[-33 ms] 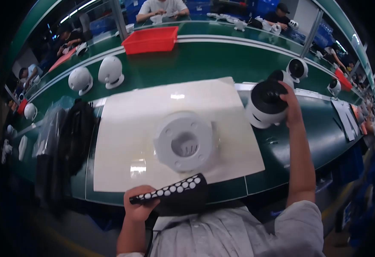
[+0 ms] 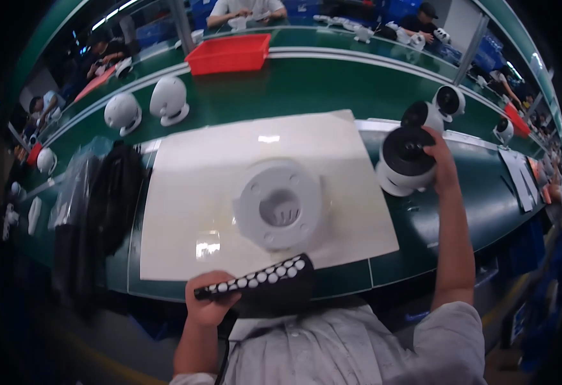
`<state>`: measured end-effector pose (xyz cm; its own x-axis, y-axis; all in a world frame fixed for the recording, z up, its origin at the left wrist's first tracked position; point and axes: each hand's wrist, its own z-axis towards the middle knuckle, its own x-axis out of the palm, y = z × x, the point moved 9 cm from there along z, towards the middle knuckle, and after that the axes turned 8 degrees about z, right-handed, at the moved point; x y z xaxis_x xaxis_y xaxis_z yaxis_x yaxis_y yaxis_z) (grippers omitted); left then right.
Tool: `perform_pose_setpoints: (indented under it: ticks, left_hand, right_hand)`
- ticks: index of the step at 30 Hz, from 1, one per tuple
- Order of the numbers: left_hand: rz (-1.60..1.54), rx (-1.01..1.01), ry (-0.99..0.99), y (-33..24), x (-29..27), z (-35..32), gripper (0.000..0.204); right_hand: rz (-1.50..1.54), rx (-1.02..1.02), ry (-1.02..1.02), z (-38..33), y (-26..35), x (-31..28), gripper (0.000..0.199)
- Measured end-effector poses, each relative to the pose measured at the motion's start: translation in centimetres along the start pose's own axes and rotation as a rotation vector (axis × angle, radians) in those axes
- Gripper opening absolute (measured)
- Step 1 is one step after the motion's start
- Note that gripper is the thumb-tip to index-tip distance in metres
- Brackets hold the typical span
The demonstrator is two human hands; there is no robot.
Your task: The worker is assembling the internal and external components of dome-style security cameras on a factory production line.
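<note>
Right hand [image 2: 440, 168] stretched out to the right edge of the white mat [image 2: 184, 212], fingers closed around a white dome-shaped camera unit with a black front face [image 2: 404, 160], unit resting at the mat's edge on the green worktop [image 2: 332, 83]. Left hand [image 2: 211, 298] drawn in near the body at the worktop's front edge, clenched on a black strip studded with white round dots [image 2: 258, 281], strip lying across the knuckles and pointing right. Between both hands, at the middle of the mat, a white ring-shaped base with a hollow centre [image 2: 279, 204], untouched. Just behind the held unit, two more white units with black faces [image 2: 438, 108]. Far left, two white domes [image 2: 146, 106] on the worktop; behind them a red tray [image 2: 229, 52]. Left of the mat, black parts in clear bags [image 2: 95, 199]. Other people seated across the far side.
</note>
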<state>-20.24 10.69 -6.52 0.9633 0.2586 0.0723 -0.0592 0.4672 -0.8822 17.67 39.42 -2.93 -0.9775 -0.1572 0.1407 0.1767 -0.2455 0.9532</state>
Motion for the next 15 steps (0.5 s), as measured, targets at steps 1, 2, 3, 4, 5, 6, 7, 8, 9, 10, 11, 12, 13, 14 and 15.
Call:
perform_pose_setpoints:
  ticks: [1, 2, 3, 4, 5, 6, 7, 8, 9, 10, 11, 12, 13, 14, 15]
  left_hand:
    - [-0.01, 0.026, 0.034, -0.3, 0.3, 0.3, 0.023]
    - [-0.03, 0.041, 0.067, -0.4, 0.4, 0.6, 0.025]
    - [-0.031, 0.093, 0.051, -1.0, 0.7, 1.2, 0.024]
    - [-0.034, 0.108, 0.03, -1.4, 0.6, 1.4, 0.024]
    - [-0.081, 0.111, 0.035, -1.7, 0.7, 1.6, 0.023]
    - [-0.064, 0.095, 0.049, -1.7, 0.5, 1.5, 0.022]
    - [-0.052, 0.087, 0.068, -1.6, 0.5, 1.6, 0.022]
    - [-0.05, 0.076, 0.059, -1.3, 0.4, 1.6, 0.022]
    - [-0.087, 0.078, 0.041, -1.4, 0.5, 1.7, 0.023]
    - [-0.119, 0.078, 0.02, -1.3, 0.6, 1.6, 0.023]
    - [-0.116, 0.072, 0.018, -1.2, 0.5, 1.4, 0.023]
    - [-0.086, 0.109, 0.032, -1.4, 0.6, 1.2, 0.024]
    - [-0.061, 0.147, 0.051, -1.7, 1.0, 1.1, 0.024]
    - [-0.042, 0.119, 0.065, -1.9, 1.4, 1.1, 0.023]
    - [-0.038, 0.116, 0.066, -2.2, 1.6, 1.0, 0.023]
  right_hand:
    - [-0.012, 0.003, 0.006, -1.0, -0.3, -1.4, 0.052]
    - [-0.001, 0.004, -0.061, -2.0, 0.2, -2.5, 0.053]
    - [-0.171, -0.071, -0.045, -2.4, 0.9, -3.7, 0.052]
    - [-0.254, -0.117, -0.105, -2.8, 1.8, -4.2, 0.048]
    - [-0.534, -0.135, -0.225, -3.2, 3.0, -4.7, 0.043]
    - [-0.814, -0.403, -0.276, -4.9, 6.3, -1.7, 0.04]
    - [-1.089, -0.689, -0.326, -7.4, 8.9, 2.6, 0.037]
    - [-0.87, -0.651, -0.251, -8.5, 8.7, 4.3, 0.038]
    - [-0.655, -0.612, -0.186, -10.1, 8.6, 5.9, 0.04]
    - [-0.318, -0.561, 0.066, -11.4, 7.6, 9.4, 0.042]
    - [0.024, -0.495, 0.308, -13.2, 6.7, 13.4, 0.044]
    - [0.017, -0.406, 0.439, -14.5, 5.7, 16.8, 0.051]
    - [0.04, -0.331, 0.506, -15.3, 5.0, 19.0, 0.051]
    - [0.062, -0.254, 0.57, -16.0, 4.2, 20.7, 0.05]
    - [0.018, -0.22, 0.609, -16.4, 3.9, 21.6, 0.048]
